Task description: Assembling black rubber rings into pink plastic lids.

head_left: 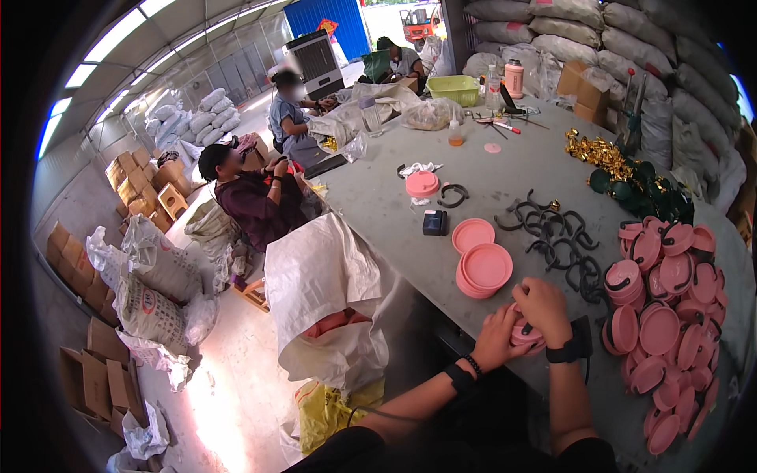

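Observation:
Both my hands meet at the near edge of the grey table [386,205]. My left hand [498,337] is closed round a pink plastic lid [527,337], seen only in part between the fingers. From above, my right hand [542,306] presses on the same lid with its fingers bent. Just beyond my hands stands a short stack of round pink lids [485,268]. Black curved handles [552,236] lie loose to the right of that stack. A big heap of pink lids, many with black handles fitted, [670,315] spreads to the right of my right arm.
Farther back lie a single pink lid [423,184], a small black box [434,222], gold pieces [595,154] and dark green parts [639,189]. A white woven sack [315,276] stands left of the table. Several people work along the far left side; stacked sacks [568,31] line the back.

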Action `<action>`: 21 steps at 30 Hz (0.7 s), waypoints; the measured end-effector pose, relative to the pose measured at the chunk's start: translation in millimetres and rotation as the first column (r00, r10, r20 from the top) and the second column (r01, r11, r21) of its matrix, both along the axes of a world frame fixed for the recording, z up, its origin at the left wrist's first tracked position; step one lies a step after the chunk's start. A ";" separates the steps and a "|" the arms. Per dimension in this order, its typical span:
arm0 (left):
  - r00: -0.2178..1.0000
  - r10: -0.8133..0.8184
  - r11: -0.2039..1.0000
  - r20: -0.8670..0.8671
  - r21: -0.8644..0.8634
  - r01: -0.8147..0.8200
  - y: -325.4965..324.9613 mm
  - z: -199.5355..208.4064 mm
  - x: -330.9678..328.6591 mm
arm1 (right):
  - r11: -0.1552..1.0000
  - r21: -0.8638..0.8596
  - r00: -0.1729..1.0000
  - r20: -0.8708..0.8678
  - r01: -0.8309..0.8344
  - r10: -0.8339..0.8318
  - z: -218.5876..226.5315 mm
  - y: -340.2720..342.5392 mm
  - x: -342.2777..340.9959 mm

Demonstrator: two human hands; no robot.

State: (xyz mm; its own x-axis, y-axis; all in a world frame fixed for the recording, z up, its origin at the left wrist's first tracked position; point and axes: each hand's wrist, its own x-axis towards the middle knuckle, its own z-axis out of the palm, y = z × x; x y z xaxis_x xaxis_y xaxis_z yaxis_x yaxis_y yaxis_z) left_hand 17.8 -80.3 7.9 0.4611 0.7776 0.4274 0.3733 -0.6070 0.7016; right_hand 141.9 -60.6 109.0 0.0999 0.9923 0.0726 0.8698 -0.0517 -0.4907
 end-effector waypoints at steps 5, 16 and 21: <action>1.000 -0.006 1.000 -0.006 -0.030 0.006 -0.2 1.8 -0.3 | 1.000 -0.006 0.999 0.034 -0.006 0.006 2.1 0.4 -2.1; 0.999 -0.035 0.990 -0.031 0.134 0.038 2.8 -10.0 5.2 | 0.978 0.106 0.949 0.279 -0.181 0.145 -28.8 14.3 -14.5; 0.999 -0.023 0.994 0.030 0.110 0.020 0.6 -7.4 2.7 | 0.990 0.056 0.988 0.089 -0.127 0.122 -21.6 8.8 -18.6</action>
